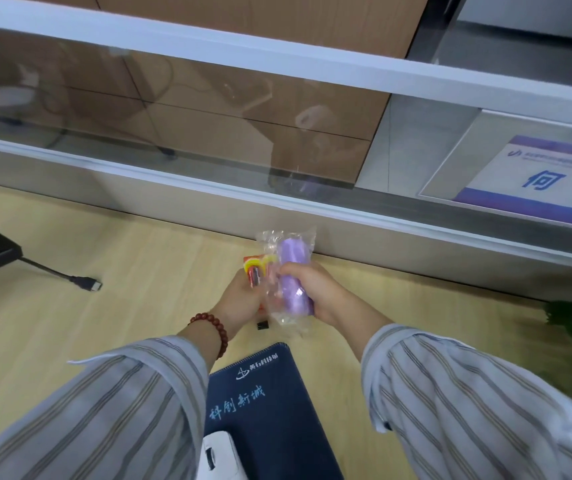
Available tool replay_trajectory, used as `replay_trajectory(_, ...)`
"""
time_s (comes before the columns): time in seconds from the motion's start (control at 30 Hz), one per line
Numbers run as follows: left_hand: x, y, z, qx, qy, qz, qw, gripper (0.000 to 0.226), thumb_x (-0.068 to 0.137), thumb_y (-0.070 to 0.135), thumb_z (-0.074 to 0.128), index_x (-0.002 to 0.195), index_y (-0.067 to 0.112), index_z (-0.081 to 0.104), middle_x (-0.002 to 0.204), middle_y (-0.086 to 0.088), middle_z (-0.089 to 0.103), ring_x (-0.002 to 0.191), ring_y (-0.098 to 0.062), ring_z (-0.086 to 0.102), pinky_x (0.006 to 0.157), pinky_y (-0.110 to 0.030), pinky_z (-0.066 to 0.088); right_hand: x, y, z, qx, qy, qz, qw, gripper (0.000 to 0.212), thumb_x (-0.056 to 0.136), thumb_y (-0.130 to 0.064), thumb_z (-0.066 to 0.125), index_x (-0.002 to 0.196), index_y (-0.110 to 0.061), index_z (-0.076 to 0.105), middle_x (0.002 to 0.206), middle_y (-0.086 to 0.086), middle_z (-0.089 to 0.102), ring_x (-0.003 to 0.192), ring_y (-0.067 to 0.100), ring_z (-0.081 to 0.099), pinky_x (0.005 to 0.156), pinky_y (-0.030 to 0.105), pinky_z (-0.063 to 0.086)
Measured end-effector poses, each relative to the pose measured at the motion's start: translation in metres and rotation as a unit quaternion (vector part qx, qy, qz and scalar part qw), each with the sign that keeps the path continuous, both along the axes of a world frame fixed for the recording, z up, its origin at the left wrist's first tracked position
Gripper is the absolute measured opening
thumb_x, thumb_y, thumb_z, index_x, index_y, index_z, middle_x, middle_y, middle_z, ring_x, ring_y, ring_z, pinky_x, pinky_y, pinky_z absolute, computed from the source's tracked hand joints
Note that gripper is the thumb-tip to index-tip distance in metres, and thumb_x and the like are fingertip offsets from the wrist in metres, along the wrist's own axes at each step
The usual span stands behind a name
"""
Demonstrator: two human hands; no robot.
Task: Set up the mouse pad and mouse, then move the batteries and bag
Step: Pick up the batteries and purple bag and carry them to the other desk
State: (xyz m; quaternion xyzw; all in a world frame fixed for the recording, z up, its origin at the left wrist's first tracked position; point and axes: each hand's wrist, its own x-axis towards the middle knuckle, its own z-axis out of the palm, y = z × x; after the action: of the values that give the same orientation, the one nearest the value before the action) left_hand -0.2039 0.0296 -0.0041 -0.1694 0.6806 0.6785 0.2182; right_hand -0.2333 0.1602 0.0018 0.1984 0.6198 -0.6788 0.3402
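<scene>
1. The left hand (243, 299) was closed around the batteries (255, 271), a pack in orange and yellow. It was held above the desk (121, 258), near the partition (398, 240).
2. The right hand (315, 292) was closed around the bag (293, 271), a clear wrap with a purple roll inside. Bag and pack touched each other between the hands.
3. The pad (270, 403) lay flat below the hands, and the mouse (220, 455) rested on its near left part, so I judged the first half done.
4. To do this step well, I think each hand should keep a firm grip, because the clear wrap looked slippery, and both things should be set down away from the pad.
5. Count: one battery pack (cells inside not countable), one bag, one pad, one mouse, one cable plug (88, 284) at left.
</scene>
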Motion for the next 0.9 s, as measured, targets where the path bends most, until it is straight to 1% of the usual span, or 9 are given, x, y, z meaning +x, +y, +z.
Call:
replay_trajectory(0.1, 0.0, -0.006, 0.011, 0.144, -0.112, 0.073, 0.98, 0.059, 0.094, 0.056, 0.022, 0.124, 0.017, 0.055, 0.115, -0.01, 0.065, 0.101, -0.029, 0.064, 0.076, -0.041, 0.054, 0.0, -0.009, -0.003, -0.064, -0.005, 0.005, 0.998, 0.037, 0.081, -0.013, 0.066, 0.117, -0.008, 0.059, 0.091, 0.009, 0.07, 0.075, 0.024, 0.068, 0.075, 0.041, 0.057)
replay_trajectory(0.2, 0.001, -0.017, 0.021, 0.197, -0.164, -0.005, 0.967, 0.077, 0.084, 0.069, -0.004, 0.131, 0.03, 0.042, 0.125, -0.002, 0.056, 0.118, -0.025, 0.054, 0.098, -0.042, 0.041, 0.005, -0.013, -0.01, -0.042, 0.004, 0.025, 0.999, 0.039, 0.077, -0.006, 0.07, 0.113, -0.014, 0.058, 0.094, 0.008, 0.072, 0.08, 0.024, 0.07, 0.076, 0.038, 0.058)
replay_trajectory(0.3, 0.004, -0.021, 0.018, 0.057, -0.102, -0.018, 0.993, 0.065, 0.091, 0.059, -0.003, 0.133, 0.035, 0.04, 0.13, 0.006, 0.05, 0.122, -0.018, 0.045, 0.112, -0.039, 0.021, 0.004, -0.007, -0.013, -0.006, 0.0, -0.022, 1.0, 0.036, 0.075, 0.0, 0.069, 0.107, -0.014, 0.06, 0.091, 0.008, 0.071, 0.073, 0.023, 0.069, 0.066, 0.033, 0.058)
replay_trajectory(0.37, 0.005, -0.029, 0.0, -0.12, -0.037, 0.0, 0.992, 0.049, 0.097, 0.044, 0.026, 0.132, 0.02, 0.051, 0.135, -0.002, 0.051, 0.123, -0.022, 0.048, 0.105, -0.033, 0.034, 0.001, 0.003, -0.014, 0.009, 0.007, -0.042, 0.999, 0.035, 0.077, 0.002, 0.067, 0.107, -0.013, 0.059, 0.094, 0.009, 0.069, 0.076, 0.022, 0.067, 0.066, 0.032, 0.057)
replay_trajectory(0.47, 0.015, -0.04, -0.023, -0.368, 0.069, -0.208, 0.904, 0.03, 0.083, 0.032, 0.058, 0.112, 0.023, 0.059, 0.116, 0.001, 0.057, 0.11, -0.016, 0.057, 0.089, -0.024, 0.042, -0.002, 0.019, -0.014, 0.025, -0.001, -0.05, 0.998, 0.035, 0.076, 0.002, 0.068, 0.107, -0.012, 0.058, 0.093, 0.009, 0.066, 0.077, 0.022, 0.065, 0.069, 0.034, 0.056)
replay_trajectory(0.6, 0.021, -0.03, -0.028, -0.428, 0.105, -0.319, 0.839, 0.041, 0.074, 0.039, 0.069, 0.112, 0.027, 0.06, 0.108, 0.008, 0.051, 0.102, -0.012, 0.053, 0.087, -0.027, 0.045, -0.003, 0.031, -0.015, 0.027, -0.009, -0.053, 0.998, 0.035, 0.075, -0.001, 0.069, 0.108, -0.01, 0.057, 0.096, 0.01, 0.067, 0.078, 0.023, 0.066, 0.067, 0.033, 0.055)
replay_trajectory(0.77, 0.017, -0.022, -0.028, -0.46, 0.126, -0.335, 0.812, 0.02, 0.082, 0.026, 0.062, 0.101, 0.021, 0.066, 0.107, 0.006, 0.058, 0.1, -0.013, 0.056, 0.079, -0.022, 0.042, -0.004, 0.041, -0.016, 0.021, -0.006, -0.051, 0.998, 0.022, 0.077, 0.0, 0.067, 0.093, -0.013, 0.059, 0.083, 0.006, 0.066, 0.073, 0.021, 0.064, 0.066, 0.032, 0.054)
replay_trajectory(0.83, 0.016, -0.021, -0.026, -0.448, 0.115, -0.305, 0.832, 0.021, 0.083, 0.027, 0.061, 0.102, 0.02, 0.066, 0.107, 0.005, 0.062, 0.096, -0.013, 0.057, 0.08, -0.022, 0.043, -0.003, 0.042, -0.015, 0.021, -0.009, -0.045, 0.999, 0.026, 0.076, -0.001, 0.068, 0.098, -0.012, 0.06, 0.084, 0.007, 0.066, 0.074, 0.022, 0.064, 0.065, 0.032, 0.054)
replay_trajectory(0.9, 0.015, -0.018, -0.019, -0.393, 0.096, -0.198, 0.893, 0.019, 0.083, 0.026, 0.063, 0.099, 0.018, 0.067, 0.101, 0.005, 0.065, 0.088, -0.011, 0.059, 0.074, -0.018, 0.043, -0.003, 0.043, -0.012, 0.017, -0.015, -0.045, 0.999, 0.029, 0.076, -0.002, 0.069, 0.102, -0.009, 0.06, 0.087, 0.009, 0.067, 0.076, 0.023, 0.065, 0.066, 0.033, 0.055)
